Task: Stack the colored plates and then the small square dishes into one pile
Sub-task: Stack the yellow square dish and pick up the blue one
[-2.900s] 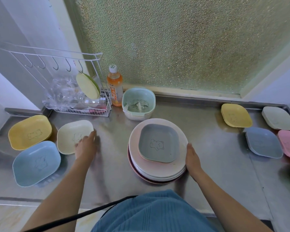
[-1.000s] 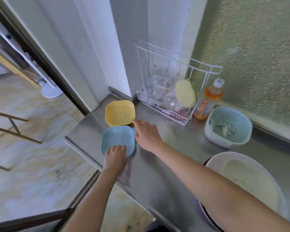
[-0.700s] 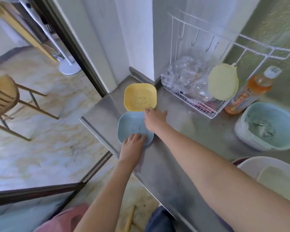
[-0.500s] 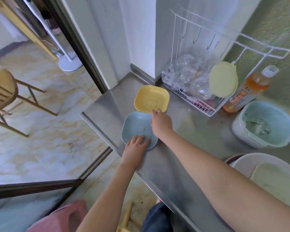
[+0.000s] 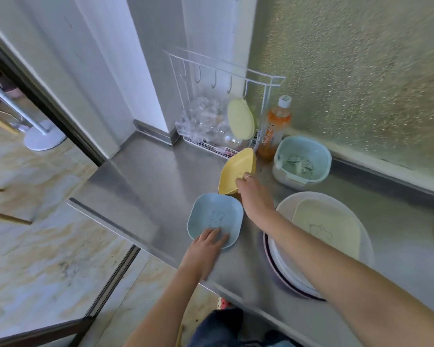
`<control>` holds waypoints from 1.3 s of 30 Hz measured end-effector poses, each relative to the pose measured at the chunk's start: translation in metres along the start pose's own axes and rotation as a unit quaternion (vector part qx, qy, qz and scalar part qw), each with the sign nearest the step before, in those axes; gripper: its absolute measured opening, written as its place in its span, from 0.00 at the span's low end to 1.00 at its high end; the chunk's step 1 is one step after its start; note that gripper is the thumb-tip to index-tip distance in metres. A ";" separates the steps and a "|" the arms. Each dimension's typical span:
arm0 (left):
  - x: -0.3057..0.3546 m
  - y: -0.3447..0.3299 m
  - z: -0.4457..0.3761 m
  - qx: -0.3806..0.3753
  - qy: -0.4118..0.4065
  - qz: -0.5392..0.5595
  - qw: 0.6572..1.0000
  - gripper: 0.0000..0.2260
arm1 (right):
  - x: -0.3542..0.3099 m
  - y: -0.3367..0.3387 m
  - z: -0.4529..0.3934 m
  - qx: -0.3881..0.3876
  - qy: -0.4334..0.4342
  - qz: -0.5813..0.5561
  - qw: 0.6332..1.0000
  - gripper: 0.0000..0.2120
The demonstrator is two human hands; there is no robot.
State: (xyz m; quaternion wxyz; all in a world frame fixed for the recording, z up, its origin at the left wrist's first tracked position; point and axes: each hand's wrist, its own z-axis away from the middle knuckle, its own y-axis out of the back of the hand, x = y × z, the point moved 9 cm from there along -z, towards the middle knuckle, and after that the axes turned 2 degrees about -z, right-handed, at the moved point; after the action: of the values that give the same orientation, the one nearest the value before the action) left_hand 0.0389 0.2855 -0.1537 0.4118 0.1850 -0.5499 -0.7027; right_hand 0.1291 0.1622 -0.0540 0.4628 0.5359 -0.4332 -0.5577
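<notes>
A pile of round plates [image 5: 283, 261] stands on the steel counter [image 5: 148, 181] with a cream square dish [image 5: 326, 226] on top. My right hand [image 5: 254, 194] grips the near edge of a yellow square dish [image 5: 234, 170], which is tilted and lifted off the counter to the left of the pile. In front of it, a light blue square dish [image 5: 214, 217] lies flat. My left hand [image 5: 206, 246] holds its near rim, fingers inside the dish.
A white wire rack [image 5: 223, 78] with a plastic bag and a hanging green lid [image 5: 240, 118] stands at the back. Beside it are an orange bottle [image 5: 273, 128] and a teal strainer basket [image 5: 302, 161]. The counter's left edge [image 5: 105, 219] drops to the floor.
My right hand has lifted and tilted the yellow dish and carried it right, toward the pile. My left hand has slid the blue dish right along the counter.
</notes>
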 end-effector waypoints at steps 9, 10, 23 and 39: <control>0.060 0.010 -0.021 -0.021 -0.053 0.002 0.998 0.24 | 0.073 0.067 0.086 0.195 0.011 -0.158 0.968 0.05; 0.064 0.013 -0.027 -0.017 -0.056 0.004 0.998 0.23 | 0.083 0.071 0.102 0.217 -0.001 -0.164 0.962 0.05; 0.064 0.042 -0.066 0.008 0.004 0.008 1.000 0.26 | 0.137 0.045 0.232 0.277 -0.133 -0.138 0.942 0.05; -0.020 0.044 -0.059 0.096 0.262 0.135 0.951 0.20 | 0.161 0.045 0.255 0.287 -0.271 -0.145 0.907 0.17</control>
State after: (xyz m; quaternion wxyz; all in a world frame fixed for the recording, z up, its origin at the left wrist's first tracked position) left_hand 0.1094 0.2626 -0.1360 0.6129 0.3254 -0.5068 -0.5114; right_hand -0.1228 -0.0079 -0.0284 0.0674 0.5304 -0.6006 -0.5945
